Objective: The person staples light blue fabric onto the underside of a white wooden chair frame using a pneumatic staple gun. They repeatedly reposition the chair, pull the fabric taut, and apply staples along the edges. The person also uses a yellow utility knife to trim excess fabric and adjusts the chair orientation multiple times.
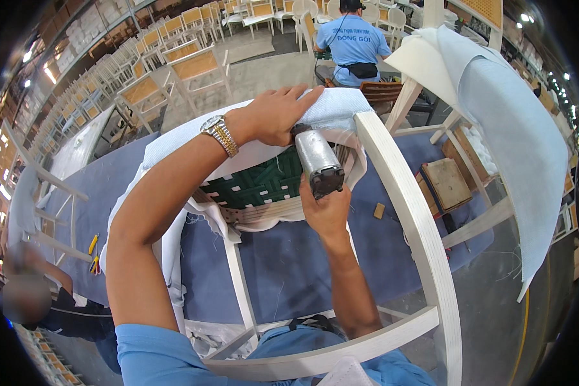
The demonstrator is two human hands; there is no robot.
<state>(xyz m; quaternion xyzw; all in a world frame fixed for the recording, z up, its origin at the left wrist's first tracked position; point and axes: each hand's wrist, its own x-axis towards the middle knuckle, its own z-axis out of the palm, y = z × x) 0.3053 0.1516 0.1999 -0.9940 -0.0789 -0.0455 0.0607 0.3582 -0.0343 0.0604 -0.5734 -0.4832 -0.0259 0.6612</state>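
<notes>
- Head view: the left hand (278,116) lies palm down with the forearm stretched up and to the right from the lower left; its fingers are straight and close together, pressing flat on the white fabric (331,106) folded over the far edge of the upturned chair seat
- A metal wristwatch (220,135) sits on that left wrist
- The right hand (327,209) comes up from below on a nearly vertical forearm, fingers curled and clamped around the lower end of a silver staple gun (316,161)
- The staple gun's long axis runs from upper left to lower right; its dark rear end faces the camera and its nose points away, up toward the fabric edge just under the left palm
- The tool is over the seat's underside, touching or just above the fabric at the frame edge; the contact itself is hidden by the left hand
- Green webbing (264,183) crosses the seat's underside, just left of the staple gun
- The white chair frame (408,212) lies tipped on the blue-covered table (289,264), with one long curved rail sweeping from beside the tool down toward the lower right
- A small wooden block (379,210) lies on the table right of the rail
- A person in a blue shirt (352,45) stands with their back turned at the far side, well apart from both hands
</notes>
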